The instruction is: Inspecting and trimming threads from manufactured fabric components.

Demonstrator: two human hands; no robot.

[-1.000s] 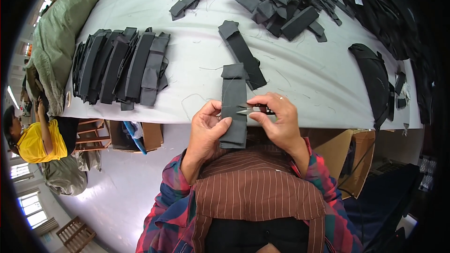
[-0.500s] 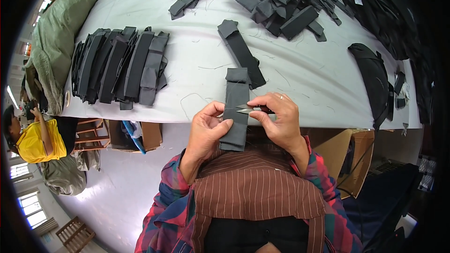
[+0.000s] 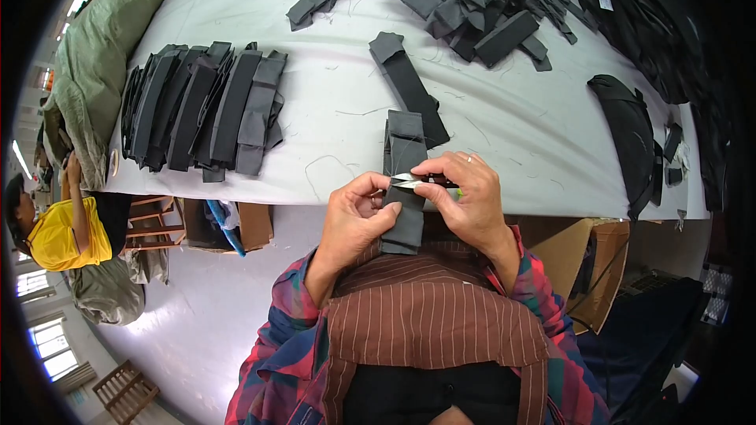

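Note:
At the table's near edge, my left hand (image 3: 352, 216) pinches a dark grey folded fabric strip (image 3: 403, 230) along its left side, thumb on top. My right hand (image 3: 469, 195) is closed around small thread snips (image 3: 406, 180), whose pointed blades lie across the middle of the strip. Loose threads show on the strip near the blades. Just beyond lies another dark strip (image 3: 409, 86), its lower end beside the held one. To the left stands a row of stacked strips (image 3: 236, 110). A loose heap of similar strips (image 3: 449, 8) covers the far middle.
The white-covered table (image 3: 331, 94) carries scattered thread ends. Black fabric items (image 3: 626, 130) lie at the right, a green cloth bundle (image 3: 102, 55) at the far left. Cardboard boxes (image 3: 253, 228) stand below the table. A person in yellow (image 3: 71, 234) is at the left.
The strip has shifted slightly right in my left hand. The snips have moved left and now reach across it, near my left fingertips. The person at the left has raised an arm.

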